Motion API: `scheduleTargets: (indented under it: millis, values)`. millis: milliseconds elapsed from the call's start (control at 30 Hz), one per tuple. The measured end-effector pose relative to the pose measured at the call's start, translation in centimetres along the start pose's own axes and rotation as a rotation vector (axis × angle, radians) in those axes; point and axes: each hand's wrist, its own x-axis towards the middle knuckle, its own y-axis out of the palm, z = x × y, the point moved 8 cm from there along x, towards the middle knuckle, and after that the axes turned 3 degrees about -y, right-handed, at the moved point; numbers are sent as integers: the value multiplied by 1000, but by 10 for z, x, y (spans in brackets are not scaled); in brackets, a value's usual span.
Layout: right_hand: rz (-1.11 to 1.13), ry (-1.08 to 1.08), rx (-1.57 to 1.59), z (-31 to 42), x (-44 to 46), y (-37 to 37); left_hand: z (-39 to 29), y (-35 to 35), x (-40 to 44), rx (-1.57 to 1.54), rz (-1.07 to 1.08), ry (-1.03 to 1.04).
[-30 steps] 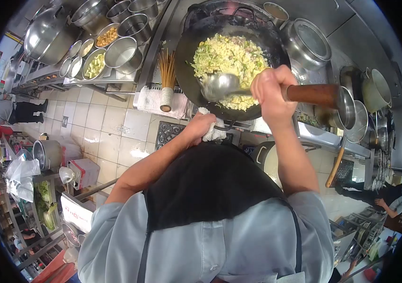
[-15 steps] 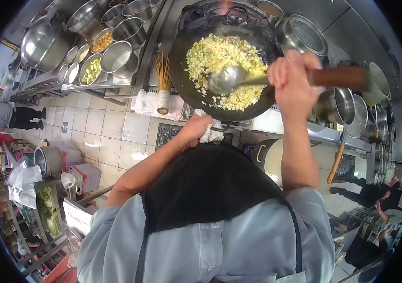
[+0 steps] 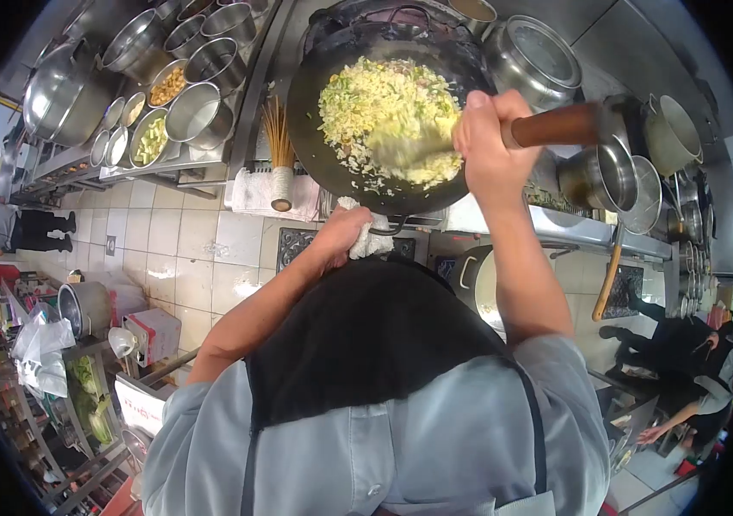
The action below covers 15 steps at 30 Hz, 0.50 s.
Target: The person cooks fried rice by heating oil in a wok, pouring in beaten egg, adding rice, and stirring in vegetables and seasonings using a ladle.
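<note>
A large dark wok (image 3: 311, 142) sits on the stove and holds yellow fried rice (image 3: 392, 99) with green bits. My left hand (image 3: 342, 230) is closed on a white cloth (image 3: 370, 241) at the wok's near handle (image 3: 394, 229). Above the wok's right side, my right hand (image 3: 495, 146) grips the wooden handle of a ladle (image 3: 560, 125). The ladle's bowl is blurred by motion and lies in the rice. A bamboo brush (image 3: 281, 168) rests on a folded towel (image 3: 246, 193) left of the wok.
Metal pots (image 3: 199, 118) and bowls of ingredients stand at the upper left. A lidded pot (image 3: 534, 60), a saucepan (image 3: 599, 176) and a strainer (image 3: 642, 198) are on the right. Below the counter is a big pot (image 3: 480, 279). Other people (image 3: 685, 344) are at the far right.
The ladle has swept through the rice, which is heaped differently. The wok, both hands and the counter items appear further left in view. My left hand keeps its hold on the cloth.
</note>
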Motion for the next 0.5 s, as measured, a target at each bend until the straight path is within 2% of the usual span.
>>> scheduleTargets:
  millis: [100,200,233,267,333,400,433,500]
  values:
    - [22,56,123,6,30,-7,0,1,0,-35,35,-11]
    - [5,81,-66,66,19,-3,3,-2,2,5,35,-29]
    - [0,64,-103,58,11,-6,5,-5,5,18,26,-28]
    - [-28,4,-286,29,4,-10,7,-7,7,33,18,-27]
    - [36,39,4,-1,7,-10,-9,0,-5,150,5,-25]
    - [4,62,76,1,24,-13,-12,-1,-12,223,-6,-16]
    - [-8,91,101,13,28,-13,-9,-4,-6,235,-7,3]
    - [-31,54,-51,47,16,-13,2,-8,6,190,9,16]
